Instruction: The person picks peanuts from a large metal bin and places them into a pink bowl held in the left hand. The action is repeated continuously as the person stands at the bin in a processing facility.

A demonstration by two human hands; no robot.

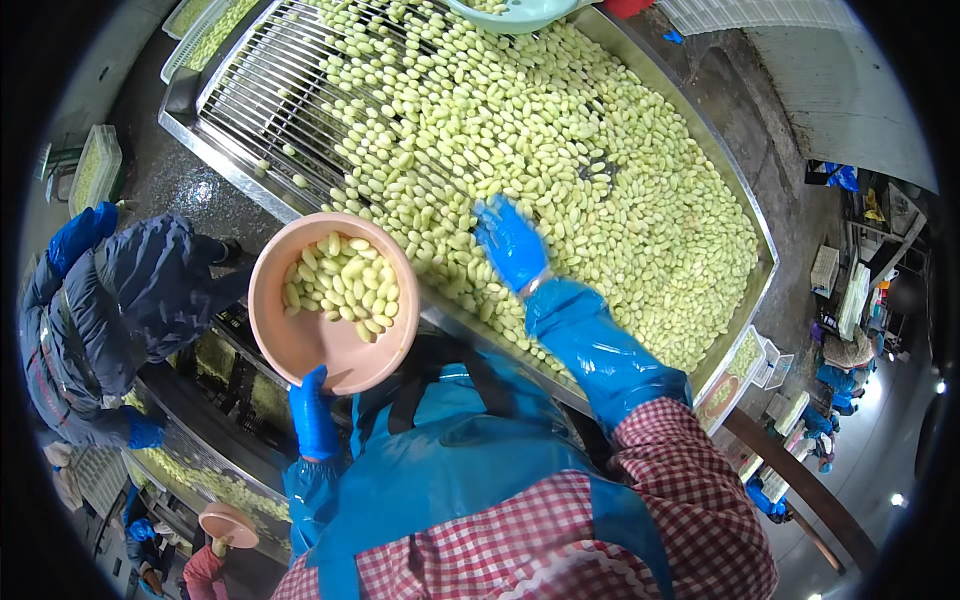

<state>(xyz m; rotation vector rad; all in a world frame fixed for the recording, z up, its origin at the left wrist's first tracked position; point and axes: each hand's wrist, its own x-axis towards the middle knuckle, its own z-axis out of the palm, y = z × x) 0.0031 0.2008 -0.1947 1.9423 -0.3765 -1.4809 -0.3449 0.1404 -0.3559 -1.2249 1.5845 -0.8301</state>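
Note:
In a blue glove, my left hand (313, 414) grips the near rim of a pink plastic bowl (268, 300). Pale green oval fruits (346, 279), which look like grapes, lie inside it towards the far side. The bowl is at the near left edge of a metal sorting table (247, 176) with a slatted bed. More such fruits (637, 202) cover most of that bed, thickest on the right. My right hand (512, 241), also gloved in blue, reaches over the fruits near the middle. Its fingers are extended and a little blurred; no held fruit shows, though the palm side is hidden.
A light green basin (517, 19) with fruits stands at the table's far edge. At left, a person in a dark jacket (161, 277) stands close to another fruit-covered table (217, 480). Crates of fruit (97, 169) sit at far left. A brown pipe or beam (802, 480) runs at lower right.

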